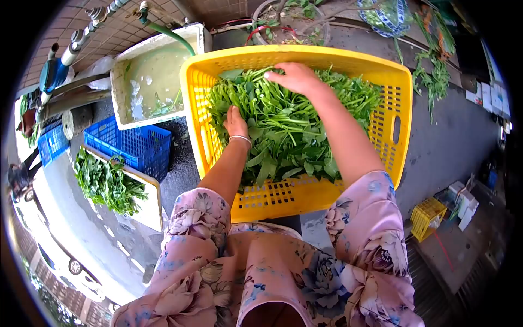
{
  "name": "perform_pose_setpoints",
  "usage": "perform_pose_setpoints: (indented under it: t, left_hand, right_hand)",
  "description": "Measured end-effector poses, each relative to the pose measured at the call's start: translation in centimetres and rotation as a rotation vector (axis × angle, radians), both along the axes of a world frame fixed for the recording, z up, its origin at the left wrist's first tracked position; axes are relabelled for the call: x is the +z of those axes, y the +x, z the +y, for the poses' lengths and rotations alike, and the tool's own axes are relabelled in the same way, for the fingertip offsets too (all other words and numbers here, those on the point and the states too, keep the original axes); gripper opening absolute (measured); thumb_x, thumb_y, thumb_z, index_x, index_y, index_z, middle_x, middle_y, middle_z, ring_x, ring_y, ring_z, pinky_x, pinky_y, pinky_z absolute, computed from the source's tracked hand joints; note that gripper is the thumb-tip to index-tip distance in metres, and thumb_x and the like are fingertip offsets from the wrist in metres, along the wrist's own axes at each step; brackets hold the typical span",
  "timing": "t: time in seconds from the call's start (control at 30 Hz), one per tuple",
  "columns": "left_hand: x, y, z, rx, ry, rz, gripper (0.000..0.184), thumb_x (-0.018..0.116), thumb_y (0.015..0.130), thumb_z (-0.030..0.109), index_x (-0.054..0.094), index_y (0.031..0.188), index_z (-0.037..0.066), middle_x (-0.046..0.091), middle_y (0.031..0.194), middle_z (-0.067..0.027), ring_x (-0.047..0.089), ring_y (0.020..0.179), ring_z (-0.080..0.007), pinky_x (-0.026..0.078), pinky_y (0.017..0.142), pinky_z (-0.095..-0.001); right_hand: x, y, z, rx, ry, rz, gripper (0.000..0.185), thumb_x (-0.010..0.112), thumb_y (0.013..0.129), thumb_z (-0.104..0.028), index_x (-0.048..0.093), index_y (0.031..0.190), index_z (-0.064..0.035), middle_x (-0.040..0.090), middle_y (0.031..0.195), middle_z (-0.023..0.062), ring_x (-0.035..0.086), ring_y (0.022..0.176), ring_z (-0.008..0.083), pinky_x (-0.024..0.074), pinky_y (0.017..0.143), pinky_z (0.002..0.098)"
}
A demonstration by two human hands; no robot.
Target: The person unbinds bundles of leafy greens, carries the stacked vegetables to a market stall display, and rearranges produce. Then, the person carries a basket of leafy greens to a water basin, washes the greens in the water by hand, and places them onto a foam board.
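A large yellow plastic crate (294,204) stands right in front of me, well filled with leafy green vegetables (289,131). Their pale stems lie toward the far side, with broad leaves nearer me. My left hand (236,122), a bracelet at its wrist, rests among the greens on the crate's left side; its fingers reach down into the leaves and are partly hidden. Over the far part of the pile, my right hand (294,78) touches the stem ends with its fingers stretched out to the left. I see nothing clearly gripped in it.
A white foam box (158,76) of cloudy water, with a green hose (171,35), stands at the back left. Left are blue crates (128,144) and a white board (147,204) bearing greens. A small yellow crate (427,218) sits at right, a potted plant (291,22) behind.
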State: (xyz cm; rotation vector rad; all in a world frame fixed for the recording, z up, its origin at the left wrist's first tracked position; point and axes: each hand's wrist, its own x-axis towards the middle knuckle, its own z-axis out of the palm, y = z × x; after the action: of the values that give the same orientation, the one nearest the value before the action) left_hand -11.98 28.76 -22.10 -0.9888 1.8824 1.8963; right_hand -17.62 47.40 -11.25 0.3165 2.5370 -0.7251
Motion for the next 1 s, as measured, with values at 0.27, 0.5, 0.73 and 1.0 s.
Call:
perform_pose_setpoints:
  t: [0.27, 0.5, 0.73, 1.0]
  left_hand:
    - [4.5, 1.9, 0.8, 0.065, 0.502, -0.182, 0.051, 0.033, 0.083, 0.047, 0.049, 0.113, 0.009, 0.052, 0.109, -0.008, 0.049, 0.097, -0.0229, 0.038, 0.087, -0.0371]
    - [7.6, 8.5, -4.0, 0.04, 0.456, -0.289, 0.038, 0.039, 0.079, 0.05, 0.043, 0.089, 0.014, 0.052, 0.098, -0.0115, 0.046, 0.097, -0.0277, 0.033, 0.085, -0.0453]
    - [8.7, 2.0, -3.9, -0.281, 0.343, -0.474, 0.061, 0.043, 0.074, 0.051, 0.024, 0.127, 0.024, 0.038, 0.12, -0.0225, 0.039, 0.108, -0.0403, 0.018, 0.086, -0.0689]
    - [6.9, 1.7, -1.9, -0.416, 0.057, -0.351, 0.044, 0.035, 0.081, 0.049, 0.042, 0.118, 0.026, 0.049, 0.108, -0.0131, 0.052, 0.089, -0.0305, 0.034, 0.074, -0.0617]
  right_hand:
    - [3.2, 6.3, -2.9, 0.228, 0.097, -0.16, 0.066, 0.06, 0.075, -0.023, 0.027, 0.13, -0.0356, 0.024, 0.138, 0.0042, 0.038, 0.116, 0.0319, 0.0261, 0.097, 0.0527]
    - [4.7, 20.2, -1.9, 0.271, -0.006, 0.349, 0.055, 0.065, 0.063, -0.007, 0.051, 0.112, -0.0276, 0.036, 0.123, 0.0019, 0.043, 0.102, 0.0306, 0.0333, 0.077, 0.0427]
    - [4.7, 17.8, -1.5, 0.264, 0.01, 0.331, 0.052, 0.067, 0.063, -0.021, 0.05, 0.111, -0.0277, 0.04, 0.121, 0.0023, 0.046, 0.101, 0.0277, 0.0331, 0.079, 0.0415]
    - [3.1, -0.7, -4.3, 0.404, 0.217, -0.126, 0.067, 0.042, 0.076, -0.061, 0.043, 0.122, -0.0128, 0.06, 0.098, 0.0143, 0.053, 0.099, 0.0276, 0.0288, 0.093, 0.0442]
